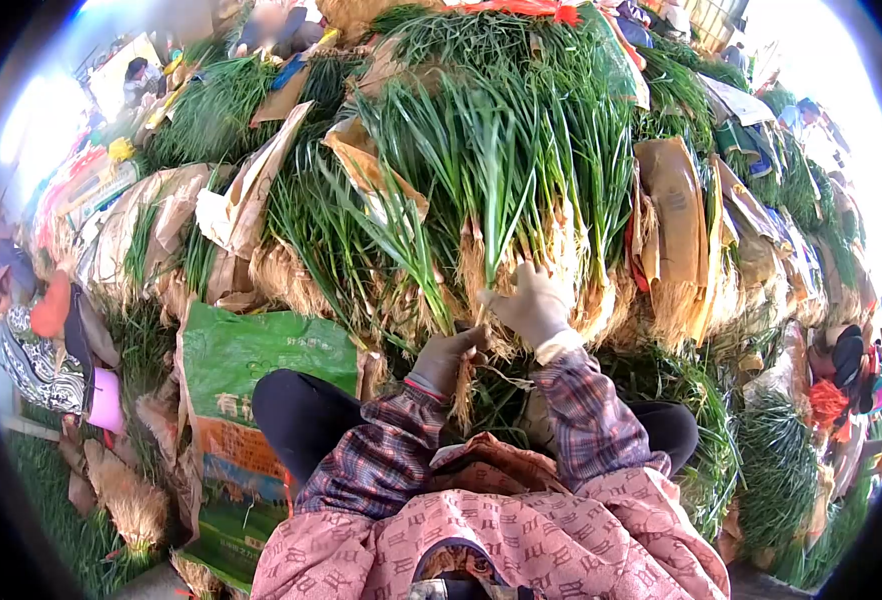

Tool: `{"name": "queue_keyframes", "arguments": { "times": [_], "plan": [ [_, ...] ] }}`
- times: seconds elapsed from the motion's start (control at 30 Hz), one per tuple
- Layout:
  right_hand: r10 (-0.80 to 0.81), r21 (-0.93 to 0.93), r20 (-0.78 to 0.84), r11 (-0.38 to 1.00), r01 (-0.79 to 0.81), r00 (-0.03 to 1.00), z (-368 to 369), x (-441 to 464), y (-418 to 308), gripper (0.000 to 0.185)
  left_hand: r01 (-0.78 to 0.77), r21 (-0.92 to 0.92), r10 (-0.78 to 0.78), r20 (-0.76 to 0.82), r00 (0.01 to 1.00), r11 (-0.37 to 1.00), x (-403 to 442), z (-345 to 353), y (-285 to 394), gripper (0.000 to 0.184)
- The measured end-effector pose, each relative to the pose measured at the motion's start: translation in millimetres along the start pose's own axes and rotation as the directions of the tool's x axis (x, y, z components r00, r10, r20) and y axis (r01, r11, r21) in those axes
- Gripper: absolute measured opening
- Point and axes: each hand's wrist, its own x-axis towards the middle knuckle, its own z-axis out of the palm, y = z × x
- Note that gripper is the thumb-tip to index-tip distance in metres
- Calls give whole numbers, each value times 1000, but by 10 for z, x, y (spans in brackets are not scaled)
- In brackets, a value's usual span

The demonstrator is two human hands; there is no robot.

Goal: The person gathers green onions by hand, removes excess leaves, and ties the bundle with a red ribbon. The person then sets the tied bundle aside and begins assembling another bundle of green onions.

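Observation:
A large heap of green onions lies in front of me, leaves pointing away and pale fibrous roots toward me. My left hand, in a dark grey glove, is closed around a few green onions; their leaves lean up and left, and their roots hang below the fist. Just right of it and slightly higher, my right hand, in a pale glove, is closed with fingertips pinched at the root end of another green onion. The exact grip is partly hidden by the fingers.
A green and orange printed sack lies by my left knee. Brown paper wraps cover bundles on the right, with more on the left. At far left another person's arm shows among bundles. Loose green onions lie by my right knee.

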Motion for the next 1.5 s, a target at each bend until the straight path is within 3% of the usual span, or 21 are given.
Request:
{"name": "queue_keyframes", "arguments": {
  "times": [0.2, 0.3, 0.33, 0.4, 0.47, 0.5, 0.53, 0.57, 0.6, 0.67, 0.73, 0.83, 0.87, 0.97, 1.0, 1.13, 1.2, 1.23, 1.33, 1.37, 1.5],
  "plan": [
    [-200, -278, -62, 944, 176, 978, 408, 408, 63, 24, -167, 127, 183, -126, 975, 978, 126, -116, -302, 21],
    [49, 447, -114, 895, 7, 992, 510, 418, 252, 33, -85, 78, 90, -59, 994, 993, -89, 11, -8, 26],
    [-232, -399, -167, 905, 149, 958, 588, 525, 419, 30, -2, -52, 1, -24, 1000, 999, -150, 99, 116, 30],
    [-431, -695, -58, 664, 274, 900, 541, 552, 775, 28, 24, -197, 7, 153, 988, 980, -113, -40, 17, 33],
    [-301, 256, -165, 906, 336, 939, 352, 365, 1063, 26, 152, -350, -25, 343, 939, 924, -36, -225, -104, 40],
    [-216, 699, -158, 664, 264, 963, 277, 263, 1132, 25, 149, -369, -5, 365, 931, 917, -39, -249, -97, 39],
    [-239, 526, 373, 850, 7, 897, 137, 147, 1132, 30, 145, -393, 21, 387, 922, 908, -29, -258, -93, 39],
    [-96, 207, 797, 971, -120, 596, -33, -2, 1075, 40, 142, -419, 47, 409, 911, 897, -16, -258, -96, 38],
    [-9, 43, 810, 998, -44, 586, -157, -196, 904, 49, 127, -402, 26, 354, 935, 907, -35, -226, -57, 38],
    [27, -106, 721, 992, 71, 692, 15, -206, 775, 75, 129, -371, 15, 362, 932, 920, 15, -209, -66, 36],
    [-306, 709, 509, 679, -191, 804, 87, -102, 624, 91, 99, -306, -4, 295, 955, 947, -65, -88, -11, 34],
    [-443, 874, 241, 486, 5, 864, 443, 26, 293, 64, 80, -239, -33, 193, 981, 968, -118, -4, 37, 28],
    [-522, 898, 428, 334, -286, 738, 420, 31, 284, 66, 69, -207, -26, 204, 979, 976, -100, -34, 47, 29],
    [-667, 877, 464, 254, -407, 583, 793, -216, 435, 68, -71, -112, 101, 285, 953, 991, -76, -144, 59, 29],
    [-689, 814, 530, 248, -526, 495, 975, -278, 587, 68, -63, -97, 86, 255, 963, 993, -100, -120, 137, 29],
    [-409, 808, 589, 284, -516, 697, 803, -530, 802, 43, -252, 78, 233, 196, 953, 965, 48, -122, 297, 41],
    [-207, 570, 766, 657, -494, 608, 742, -464, 925, 32, -349, 132, 314, 230, 921, 928, 41, 13, 513, 40],
    [-99, 69, 878, 994, 81, 468, 577, -398, 783, 35, -244, -46, 248, 198, 948, 969, 61, 66, 624, 38],
    [-218, -55, 775, 912, 407, 593, 215, -337, 964, 48, -368, 138, 332, 231, 915, 919, 149, 1, 812, 37],
    [-413, 154, 519, 906, 393, 749, -87, -306, 825, 46, -399, 210, 342, 261, 903, 893, 110, 10, 827, 37],
    [-258, 788, 120, 612, 66, 959, -938, 59, -397, 39, -308, 99, 277, 243, 930, 946, 125, 18, 628, 33]
  ]
}}
